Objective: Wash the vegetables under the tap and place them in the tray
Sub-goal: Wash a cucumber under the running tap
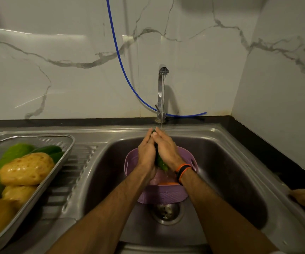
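My left hand and right hand clasp a cucumber under the tap; washed potatoes already fill the tray, a basket waits.

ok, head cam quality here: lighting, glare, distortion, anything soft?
Head view: dim, warm light; glare streak on the wall tiles; tap throws a shadow on the wall; wide-angle bend in the sink rim and tray edge; cucumber mostly hidden between the left hand and right hand; potatoes sharp, shiny.
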